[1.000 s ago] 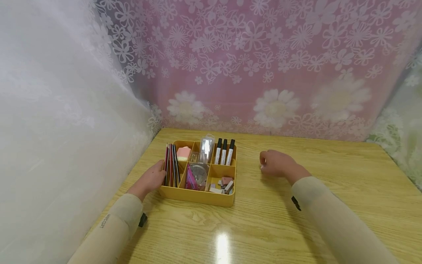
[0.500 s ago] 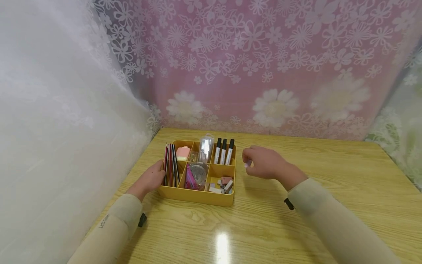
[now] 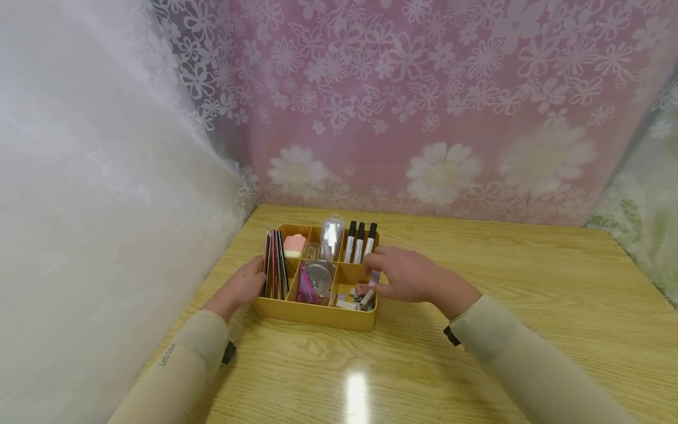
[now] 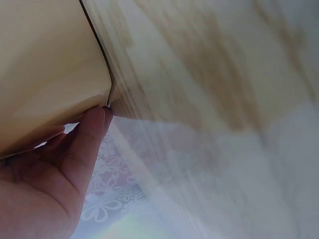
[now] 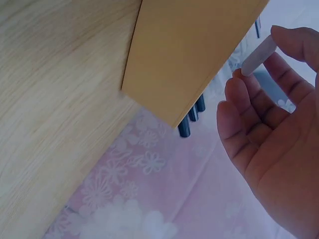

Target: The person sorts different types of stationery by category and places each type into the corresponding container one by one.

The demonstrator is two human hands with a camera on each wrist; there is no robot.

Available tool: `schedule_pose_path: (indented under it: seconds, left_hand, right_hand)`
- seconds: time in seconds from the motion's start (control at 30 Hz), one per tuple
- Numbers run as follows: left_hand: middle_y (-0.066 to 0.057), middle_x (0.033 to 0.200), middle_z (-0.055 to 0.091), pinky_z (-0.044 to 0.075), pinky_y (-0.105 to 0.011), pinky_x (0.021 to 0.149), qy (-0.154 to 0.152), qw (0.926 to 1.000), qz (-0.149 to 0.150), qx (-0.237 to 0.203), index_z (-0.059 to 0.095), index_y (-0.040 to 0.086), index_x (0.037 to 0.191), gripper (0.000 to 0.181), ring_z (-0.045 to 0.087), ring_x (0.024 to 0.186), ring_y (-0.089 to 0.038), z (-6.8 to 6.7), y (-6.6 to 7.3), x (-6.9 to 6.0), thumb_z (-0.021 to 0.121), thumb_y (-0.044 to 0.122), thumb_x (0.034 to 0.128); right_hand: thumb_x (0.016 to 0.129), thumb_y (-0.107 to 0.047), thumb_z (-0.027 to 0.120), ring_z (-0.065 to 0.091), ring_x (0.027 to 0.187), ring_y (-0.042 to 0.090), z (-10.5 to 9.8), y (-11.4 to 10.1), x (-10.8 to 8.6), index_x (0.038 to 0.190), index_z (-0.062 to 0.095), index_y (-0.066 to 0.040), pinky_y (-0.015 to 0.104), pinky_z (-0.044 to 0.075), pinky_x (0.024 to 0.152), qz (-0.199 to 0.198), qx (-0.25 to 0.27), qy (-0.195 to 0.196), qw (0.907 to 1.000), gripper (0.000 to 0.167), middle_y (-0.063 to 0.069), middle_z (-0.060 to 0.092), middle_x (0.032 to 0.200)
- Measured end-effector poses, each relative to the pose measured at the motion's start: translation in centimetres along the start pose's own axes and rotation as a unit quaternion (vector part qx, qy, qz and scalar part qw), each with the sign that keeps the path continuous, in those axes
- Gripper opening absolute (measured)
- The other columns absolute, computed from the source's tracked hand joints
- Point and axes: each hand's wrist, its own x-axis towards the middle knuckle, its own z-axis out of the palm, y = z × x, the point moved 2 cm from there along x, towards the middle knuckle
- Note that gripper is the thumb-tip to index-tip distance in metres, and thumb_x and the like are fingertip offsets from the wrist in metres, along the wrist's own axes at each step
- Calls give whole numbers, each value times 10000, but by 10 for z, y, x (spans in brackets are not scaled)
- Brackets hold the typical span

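Note:
A yellow desk organizer (image 3: 318,317) with several compartments stands on the table in the head view. My left hand (image 3: 242,286) holds its left side wall; in the left wrist view the fingers (image 4: 89,134) meet the smooth box wall. With thumb and fingertips, my right hand (image 3: 410,274) pinches a small pale eraser (image 5: 259,56) above the front-right compartment. Loose erasers (image 3: 346,305), white, grey and pinkish, lie in that compartment. Behind it lean black-capped white markers (image 3: 359,244). Beside my left hand stand several pencils (image 3: 274,265).
Inside the organizer are also a pink-and-cream item (image 3: 294,245), a clear plastic case (image 3: 332,235), and a tape-like clear disc (image 3: 319,280) beside a pink tool (image 3: 305,287). A floral pink curtain (image 3: 371,118) hangs behind the wooden table (image 3: 529,277); a whitish sheet (image 3: 106,176) borders the left.
My right hand has moved left with the eraser, from bare table to over the organizer's front-right compartment. The left hand and the organizer have stayed in place.

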Motion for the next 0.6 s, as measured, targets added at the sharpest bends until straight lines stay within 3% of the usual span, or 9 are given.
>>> schedule_pose_path:
  seconds: [0.17, 0.37, 0.6]
  left_hand:
    - [-244, 1564, 355, 245, -585, 1171, -5, 10000, 14, 21, 249, 2, 1568, 508, 282, 1461, -401, 0, 0, 0, 259, 164, 1087]
    - [-248, 1553, 370, 253, -591, 1166, 9, 10000, 15, 4, 266, -1, 1560, 499, 298, 1453, -403, 1, 0, 0, 261, 159, 1087]
    - [-239, 1569, 350, 248, -592, 1167, 14, 10000, -58, -36, 238, 12, 1578, 522, 290, 1457, -404, 1, 1, -1, 254, 166, 1080]
  right_hand:
    - [936, -233, 646, 521, 833, 86, 4, -10, 2, 1042, 651, -252, 323, 481, 731, -152, 34, -39, 9999, 108, -115, 544, 971]
    - [945, -210, 636, 520, 823, 104, 7, -13, 3, 1056, 673, -221, 327, 486, 717, -275, -6, -32, 9996, 117, -44, 594, 1009]
    - [949, -240, 654, 596, 943, 153, 6, -7, 0, 1129, 689, -191, 384, 530, 786, -40, 24, 27, 10000, 189, -22, 614, 1087]
